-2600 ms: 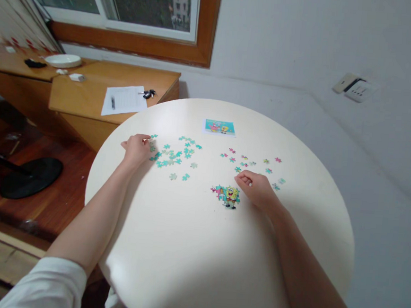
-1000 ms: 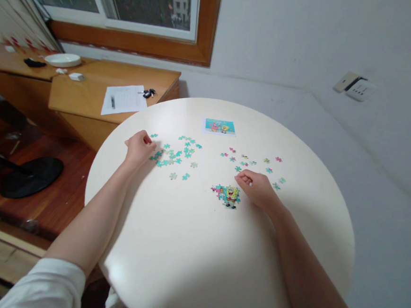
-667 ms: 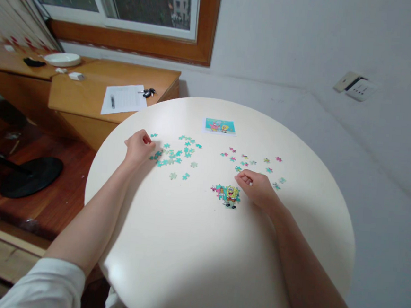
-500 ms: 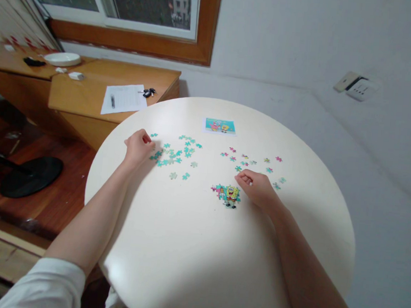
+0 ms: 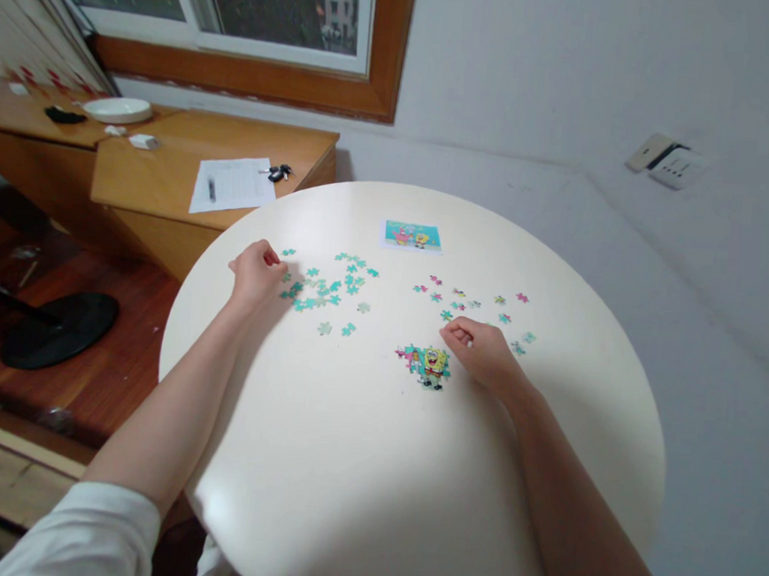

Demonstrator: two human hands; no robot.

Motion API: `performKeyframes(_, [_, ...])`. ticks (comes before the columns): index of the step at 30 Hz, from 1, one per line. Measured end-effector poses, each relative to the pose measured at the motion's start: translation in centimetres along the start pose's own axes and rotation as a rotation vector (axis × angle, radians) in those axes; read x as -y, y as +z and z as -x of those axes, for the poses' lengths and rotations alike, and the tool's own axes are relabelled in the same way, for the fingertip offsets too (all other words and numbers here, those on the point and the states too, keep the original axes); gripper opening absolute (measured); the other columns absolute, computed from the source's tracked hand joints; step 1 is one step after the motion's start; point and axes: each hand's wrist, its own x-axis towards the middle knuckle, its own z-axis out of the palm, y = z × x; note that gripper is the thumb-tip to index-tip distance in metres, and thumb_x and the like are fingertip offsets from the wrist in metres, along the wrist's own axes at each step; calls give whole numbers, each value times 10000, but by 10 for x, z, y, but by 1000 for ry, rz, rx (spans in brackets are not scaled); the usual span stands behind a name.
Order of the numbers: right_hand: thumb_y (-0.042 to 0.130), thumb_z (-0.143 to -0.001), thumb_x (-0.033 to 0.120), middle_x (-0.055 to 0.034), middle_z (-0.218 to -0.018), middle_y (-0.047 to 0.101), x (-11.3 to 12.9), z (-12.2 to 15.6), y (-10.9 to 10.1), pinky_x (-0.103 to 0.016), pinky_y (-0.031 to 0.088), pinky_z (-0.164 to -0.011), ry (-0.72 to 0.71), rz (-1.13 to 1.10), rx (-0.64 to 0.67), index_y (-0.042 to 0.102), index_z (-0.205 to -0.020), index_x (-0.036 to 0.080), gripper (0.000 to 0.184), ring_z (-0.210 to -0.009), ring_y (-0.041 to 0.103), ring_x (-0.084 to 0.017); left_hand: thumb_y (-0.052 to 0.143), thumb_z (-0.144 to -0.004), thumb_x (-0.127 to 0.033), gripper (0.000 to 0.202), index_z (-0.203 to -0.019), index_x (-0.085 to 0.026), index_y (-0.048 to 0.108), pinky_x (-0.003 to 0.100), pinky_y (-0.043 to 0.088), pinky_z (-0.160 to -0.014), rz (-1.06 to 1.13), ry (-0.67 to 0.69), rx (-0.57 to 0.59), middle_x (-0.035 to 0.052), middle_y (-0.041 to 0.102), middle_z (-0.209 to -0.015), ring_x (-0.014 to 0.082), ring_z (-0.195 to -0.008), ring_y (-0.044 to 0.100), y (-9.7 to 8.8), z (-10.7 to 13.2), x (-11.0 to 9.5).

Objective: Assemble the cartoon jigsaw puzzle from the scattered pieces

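While a patch (image 5: 434, 366) of joined jigsaw lies near the hub of the round table (image 5: 344, 462), most of the puzzle seems to be in loose pieces, so the step in hand looks like picking and sorting before more are fitted. Toward ten o'clock, the left hand (image 5: 256, 273) is bent over the edge of the teal pieces (image 5: 320, 302), thumb and forefinger narrow, nearly meeting; whether a piece sits between them I cannot tell. The right hand (image 5: 479, 347) rests at the patch's two o'clock, fingers loosely curled and the gap small; its palm is hidden, so I cannot tell whether it holds anything. Just beyond it, toward one o'clock, lie the mixed pieces (image 5: 474, 304) in pink, yellow and teal. The next move, I judge, calls for a fine fingertip pinch on one flat piece, with its shape and colour checked against the patch. At twelve o'clock the picture card (image 5: 413, 236) shows what look like SpongeBob and Patrick; the yellowish lettering along its top is too small to read. Off the table, toward ten o'clock, the sheet (image 5: 236, 186) on the desk (image 5: 197, 131) bears print, also unreadable. No brand name can be made out.
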Motion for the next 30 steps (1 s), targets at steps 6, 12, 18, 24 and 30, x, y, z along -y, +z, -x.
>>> performKeyframes(6, [482,-742,332,4,-520,560,0,0,0,-223,360,-511,-13,-10,-4,567,-623,183,209,-489,443,-104,637,-680,-201,261,-580,-192,396,347,311,-770,-6,-40,-38,-43,448,-626,154,-650,456,2,-4,2])
performKeyframes(12, [475,-752,343,-4,-548,568,0,0,-1,-235,364,-536,13,30,12,573,-633,182,223,-511,452,-112,641,-668,-229,259,-575,-202,400,311,323,-683,27,-27,-73,-34,466,-617,165,-642,468,-1,-10,11])
performKeyframes(18, [489,-750,342,-2,-537,568,-1,0,-1,-228,365,-526,-2,17,9,570,-627,183,217,-508,454,-111,659,-657,-247,285,-560,-201,396,311,339,-672,27,-60,-103,-40,467,-584,158,-609,469,-3,-13,15])
performKeyframes(24, [488,-750,340,-1,-535,570,0,-1,-1,-228,371,-523,-9,2,-1,572,-629,187,212,-507,463,-113,683,-648,-246,319,-555,-204,381,316,351,-686,32,-71,-98,-47,451,-567,156,-602,465,-3,-12,13])
performKeyframes(30, [493,-750,341,0,-536,574,-2,-1,0,-223,374,-518,-21,-7,-1,577,-633,187,211,-501,458,-109,680,-650,-279,316,-566,-205,384,320,362,-695,41,-44,-81,-44,455,-572,159,-606,469,-1,-12,15])
